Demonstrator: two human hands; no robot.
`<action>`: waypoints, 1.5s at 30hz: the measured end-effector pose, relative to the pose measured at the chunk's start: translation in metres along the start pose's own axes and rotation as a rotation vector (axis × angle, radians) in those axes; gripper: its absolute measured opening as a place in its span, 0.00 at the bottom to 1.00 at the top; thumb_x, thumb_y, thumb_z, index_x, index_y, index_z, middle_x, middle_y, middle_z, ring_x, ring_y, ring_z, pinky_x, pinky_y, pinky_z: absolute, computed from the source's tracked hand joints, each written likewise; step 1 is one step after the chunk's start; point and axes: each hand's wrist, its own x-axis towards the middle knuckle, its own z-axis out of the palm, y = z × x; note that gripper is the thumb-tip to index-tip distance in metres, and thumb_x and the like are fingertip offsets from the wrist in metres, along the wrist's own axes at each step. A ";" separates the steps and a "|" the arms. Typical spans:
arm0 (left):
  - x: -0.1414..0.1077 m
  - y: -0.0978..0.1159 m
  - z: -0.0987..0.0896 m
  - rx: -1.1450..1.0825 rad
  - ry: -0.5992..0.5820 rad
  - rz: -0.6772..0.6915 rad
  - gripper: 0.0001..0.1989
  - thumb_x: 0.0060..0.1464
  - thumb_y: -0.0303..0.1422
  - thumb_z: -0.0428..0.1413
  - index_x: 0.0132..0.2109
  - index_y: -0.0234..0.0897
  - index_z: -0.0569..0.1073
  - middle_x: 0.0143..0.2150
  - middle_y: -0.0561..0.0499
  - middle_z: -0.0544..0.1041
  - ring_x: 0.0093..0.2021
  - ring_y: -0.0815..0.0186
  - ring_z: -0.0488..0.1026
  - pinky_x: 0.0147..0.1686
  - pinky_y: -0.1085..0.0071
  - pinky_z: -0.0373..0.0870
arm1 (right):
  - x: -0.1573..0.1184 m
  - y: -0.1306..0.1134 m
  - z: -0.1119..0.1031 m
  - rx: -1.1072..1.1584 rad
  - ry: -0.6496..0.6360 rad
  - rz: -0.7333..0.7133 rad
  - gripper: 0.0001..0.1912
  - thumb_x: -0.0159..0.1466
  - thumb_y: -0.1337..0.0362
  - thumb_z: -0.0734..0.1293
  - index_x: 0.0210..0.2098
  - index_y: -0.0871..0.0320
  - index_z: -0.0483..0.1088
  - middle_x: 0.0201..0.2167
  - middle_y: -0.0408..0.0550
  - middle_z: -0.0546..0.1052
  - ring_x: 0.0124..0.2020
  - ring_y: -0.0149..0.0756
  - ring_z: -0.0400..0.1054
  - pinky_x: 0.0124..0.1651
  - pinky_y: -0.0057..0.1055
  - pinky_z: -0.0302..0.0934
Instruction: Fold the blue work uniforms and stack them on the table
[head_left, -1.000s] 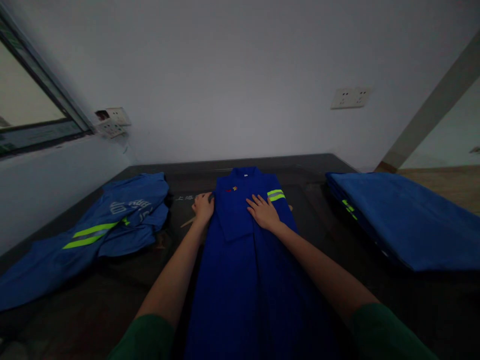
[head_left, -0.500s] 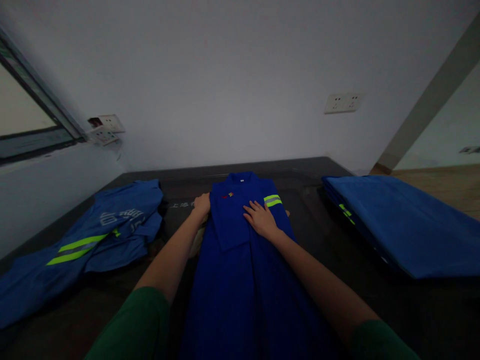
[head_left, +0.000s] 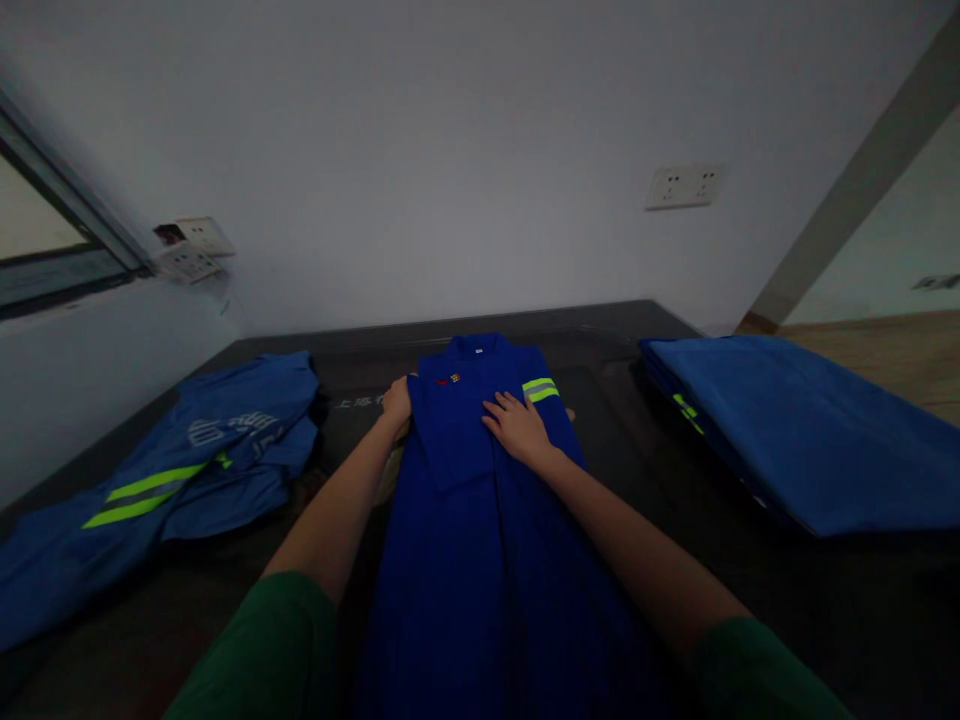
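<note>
A dark blue work coverall (head_left: 450, 560) lies lengthwise in front of me, its collar at the far end. Small red and yellow badges mark its chest, and a yellow-green and grey reflective band (head_left: 540, 390) crosses the folded sleeve on the right. My left hand (head_left: 397, 402) is closed on the coverall's left edge near the shoulder; its fingertips are partly hidden by the cloth. Flat on the chest, fingers spread, rests my right hand (head_left: 519, 428), just left of and below the reflective band.
On the left lies a rumpled blue garment (head_left: 247, 480) with white lettering and a reflective stripe. Folded blue garments (head_left: 810, 430) are stacked on the right. The dark table (head_left: 607, 420) meets a white wall with sockets (head_left: 682, 187). A window (head_left: 45, 240) is at far left.
The whole view has shifted slightly, with everything a little higher and further left in the picture. Both hands keep nearly the same places on the coverall.
</note>
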 end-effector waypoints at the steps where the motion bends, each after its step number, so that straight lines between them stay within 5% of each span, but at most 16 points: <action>1: 0.000 -0.001 0.001 -0.015 0.006 0.002 0.15 0.61 0.37 0.46 0.47 0.40 0.75 0.46 0.43 0.78 0.45 0.58 0.77 0.37 0.72 0.69 | 0.000 0.000 0.000 0.001 -0.001 0.004 0.25 0.71 0.53 0.52 0.61 0.55 0.63 0.64 0.53 0.61 0.67 0.45 0.50 0.66 0.50 0.42; 14: -0.001 -0.004 -0.005 -0.056 0.071 0.037 0.14 0.58 0.32 0.46 0.44 0.36 0.74 0.41 0.41 0.79 0.42 0.54 0.76 0.38 0.70 0.68 | -0.002 -0.003 -0.004 0.032 0.000 0.019 0.26 0.71 0.51 0.51 0.61 0.55 0.63 0.64 0.53 0.62 0.66 0.46 0.51 0.66 0.51 0.41; 26: -0.012 0.002 -0.002 -0.118 0.102 -0.101 0.16 0.61 0.37 0.45 0.52 0.38 0.68 0.45 0.39 0.78 0.45 0.52 0.76 0.38 0.67 0.68 | 0.000 -0.006 -0.010 0.085 0.029 0.037 0.24 0.70 0.51 0.54 0.57 0.54 0.67 0.61 0.52 0.67 0.63 0.48 0.56 0.64 0.45 0.46; 30: -0.012 -0.001 -0.001 -0.149 0.093 -0.141 0.15 0.60 0.38 0.47 0.50 0.38 0.69 0.45 0.39 0.78 0.45 0.52 0.76 0.37 0.67 0.68 | 0.019 0.024 -0.031 0.118 0.135 0.198 0.21 0.70 0.56 0.53 0.55 0.56 0.68 0.53 0.52 0.73 0.55 0.43 0.65 0.57 0.33 0.56; 33: -0.011 -0.003 0.000 -0.162 0.099 -0.153 0.13 0.60 0.38 0.48 0.47 0.38 0.71 0.46 0.40 0.78 0.45 0.53 0.76 0.37 0.68 0.68 | 0.036 0.060 -0.045 0.089 0.141 0.454 0.20 0.70 0.62 0.54 0.56 0.63 0.64 0.54 0.60 0.71 0.57 0.45 0.64 0.55 0.37 0.57; 36: -0.007 -0.005 0.002 -0.171 0.103 -0.171 0.12 0.60 0.34 0.47 0.46 0.38 0.71 0.45 0.39 0.78 0.45 0.53 0.76 0.38 0.67 0.68 | 0.048 0.084 -0.048 0.086 0.043 0.662 0.22 0.69 0.55 0.57 0.54 0.66 0.65 0.51 0.66 0.72 0.54 0.48 0.67 0.52 0.41 0.60; 39: -0.002 -0.006 0.003 -0.182 0.099 -0.178 0.11 0.58 0.34 0.49 0.45 0.37 0.72 0.45 0.37 0.78 0.45 0.52 0.76 0.38 0.67 0.69 | 0.057 0.089 -0.041 0.076 -0.007 0.684 0.25 0.66 0.50 0.59 0.51 0.66 0.68 0.48 0.67 0.74 0.52 0.51 0.69 0.51 0.44 0.60; 45: 0.007 -0.013 0.004 -0.193 0.094 -0.158 0.11 0.58 0.32 0.48 0.44 0.37 0.73 0.48 0.41 0.77 0.48 0.56 0.75 0.42 0.69 0.69 | 0.062 0.090 -0.028 0.033 -0.010 0.643 0.17 0.67 0.58 0.60 0.51 0.62 0.68 0.50 0.61 0.74 0.52 0.46 0.69 0.51 0.40 0.60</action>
